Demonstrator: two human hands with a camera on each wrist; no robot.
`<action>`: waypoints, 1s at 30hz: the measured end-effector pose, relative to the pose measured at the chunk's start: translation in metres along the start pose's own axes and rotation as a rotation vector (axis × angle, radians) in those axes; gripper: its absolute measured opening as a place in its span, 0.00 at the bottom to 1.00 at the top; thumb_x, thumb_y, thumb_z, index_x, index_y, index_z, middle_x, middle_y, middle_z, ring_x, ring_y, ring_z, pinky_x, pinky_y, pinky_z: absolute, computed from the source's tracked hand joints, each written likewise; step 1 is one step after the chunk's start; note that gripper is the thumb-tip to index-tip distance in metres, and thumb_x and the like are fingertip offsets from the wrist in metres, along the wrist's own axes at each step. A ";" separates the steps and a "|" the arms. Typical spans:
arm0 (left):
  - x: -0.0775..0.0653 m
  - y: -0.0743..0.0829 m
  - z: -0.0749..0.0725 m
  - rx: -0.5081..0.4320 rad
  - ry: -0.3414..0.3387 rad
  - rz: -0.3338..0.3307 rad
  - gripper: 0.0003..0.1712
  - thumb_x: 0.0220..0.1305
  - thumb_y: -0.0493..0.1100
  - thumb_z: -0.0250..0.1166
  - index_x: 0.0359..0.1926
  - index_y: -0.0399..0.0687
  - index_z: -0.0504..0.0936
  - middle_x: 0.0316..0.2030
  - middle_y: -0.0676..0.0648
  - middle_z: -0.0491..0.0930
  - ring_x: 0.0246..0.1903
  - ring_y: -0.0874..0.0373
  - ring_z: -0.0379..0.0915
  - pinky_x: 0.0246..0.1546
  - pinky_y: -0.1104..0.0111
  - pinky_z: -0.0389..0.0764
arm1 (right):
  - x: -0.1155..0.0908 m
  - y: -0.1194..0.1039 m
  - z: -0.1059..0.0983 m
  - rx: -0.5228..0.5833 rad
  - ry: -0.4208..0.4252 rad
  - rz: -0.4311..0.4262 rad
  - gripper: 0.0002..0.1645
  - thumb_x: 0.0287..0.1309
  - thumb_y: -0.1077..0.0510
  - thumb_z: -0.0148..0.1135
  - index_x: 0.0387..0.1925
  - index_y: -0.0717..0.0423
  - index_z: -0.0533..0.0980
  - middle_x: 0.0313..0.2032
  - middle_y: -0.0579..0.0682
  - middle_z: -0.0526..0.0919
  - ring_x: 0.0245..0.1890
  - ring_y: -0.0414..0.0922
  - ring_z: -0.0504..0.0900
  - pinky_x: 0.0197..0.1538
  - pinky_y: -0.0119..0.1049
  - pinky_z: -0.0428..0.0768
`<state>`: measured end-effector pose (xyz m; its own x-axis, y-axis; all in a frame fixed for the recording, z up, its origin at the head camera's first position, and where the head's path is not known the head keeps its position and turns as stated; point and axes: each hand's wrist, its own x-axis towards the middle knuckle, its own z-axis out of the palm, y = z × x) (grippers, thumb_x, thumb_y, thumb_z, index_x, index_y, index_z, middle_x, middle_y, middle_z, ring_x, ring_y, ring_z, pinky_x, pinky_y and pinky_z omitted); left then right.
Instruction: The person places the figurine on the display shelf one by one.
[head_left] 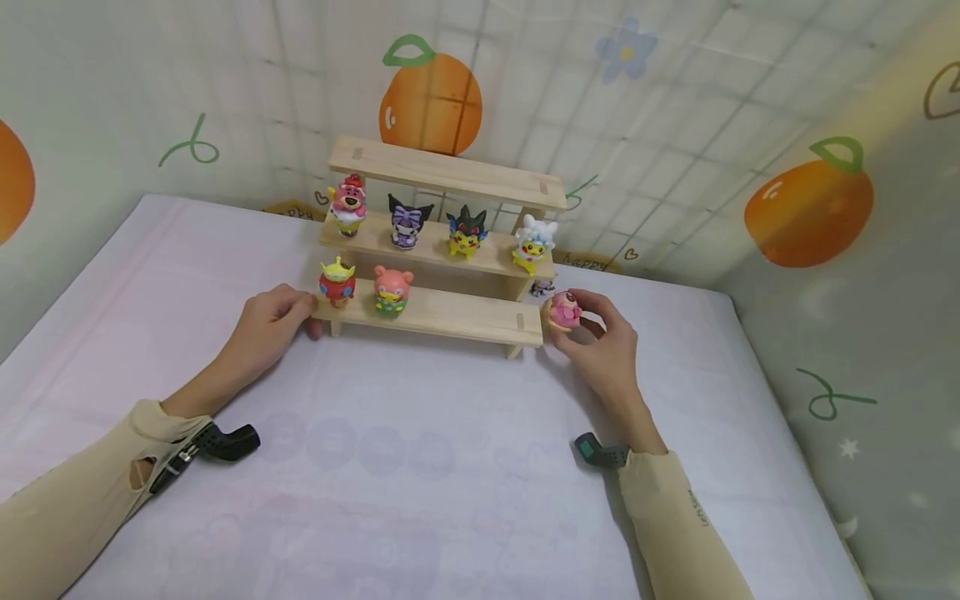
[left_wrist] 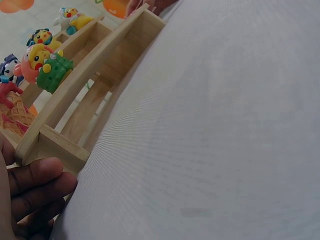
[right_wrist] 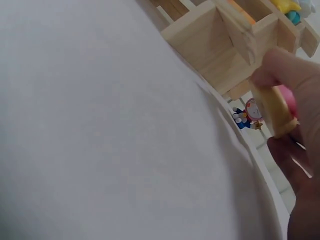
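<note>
A three-tier wooden display stand (head_left: 450,312) stands toward the back of the table. At its lower left end my left hand (head_left: 273,321) holds the edge of the bottom step, fingers by the end leg in the left wrist view. My right hand (head_left: 603,342) pinches a small pink figurine (head_left: 564,311) with a tan base (right_wrist: 272,110), just off the right end of the bottom step. On that step are a red figurine (head_left: 337,282) with a yellow three-eyed top and a pink-and-green figurine (head_left: 392,290).
The middle step carries a pink bear figurine (head_left: 348,205), a purple-black one (head_left: 407,222), a dark-crested yellow one (head_left: 467,232) and a white-hooded one (head_left: 533,243). Another small figurine (right_wrist: 245,114) sits behind the stand's right end. A printed curtain (head_left: 675,167) hangs behind.
</note>
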<state>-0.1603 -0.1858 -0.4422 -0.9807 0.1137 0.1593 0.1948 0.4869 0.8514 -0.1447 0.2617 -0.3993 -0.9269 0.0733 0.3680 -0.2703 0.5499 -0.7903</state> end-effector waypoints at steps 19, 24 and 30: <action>0.002 0.001 0.001 0.011 -0.006 0.006 0.26 0.81 0.49 0.53 0.27 0.44 0.87 0.34 0.41 0.80 0.36 0.52 0.68 0.38 0.66 0.66 | -0.003 -0.031 0.003 0.036 -0.088 -0.041 0.35 0.49 0.70 0.77 0.61 0.68 0.76 0.59 0.60 0.83 0.58 0.44 0.78 0.61 0.30 0.79; 0.002 0.000 0.000 0.017 -0.008 0.006 0.26 0.81 0.49 0.53 0.27 0.44 0.87 0.34 0.41 0.80 0.36 0.51 0.68 0.38 0.65 0.65 | -0.006 -0.034 0.009 0.005 -0.125 -0.109 0.37 0.47 0.70 0.79 0.60 0.69 0.75 0.59 0.61 0.82 0.60 0.51 0.78 0.61 0.29 0.78; 0.001 -0.001 -0.001 0.010 -0.007 -0.002 0.26 0.81 0.49 0.52 0.27 0.44 0.87 0.34 0.41 0.80 0.36 0.51 0.68 0.38 0.65 0.65 | -0.006 -0.032 0.014 -0.013 -0.138 -0.161 0.37 0.45 0.70 0.80 0.60 0.69 0.75 0.59 0.61 0.83 0.62 0.53 0.79 0.64 0.41 0.80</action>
<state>-0.1612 -0.1867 -0.4425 -0.9808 0.1189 0.1545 0.1935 0.4961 0.8465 -0.1346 0.2325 -0.3833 -0.8993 -0.1304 0.4175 -0.4149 0.5562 -0.7200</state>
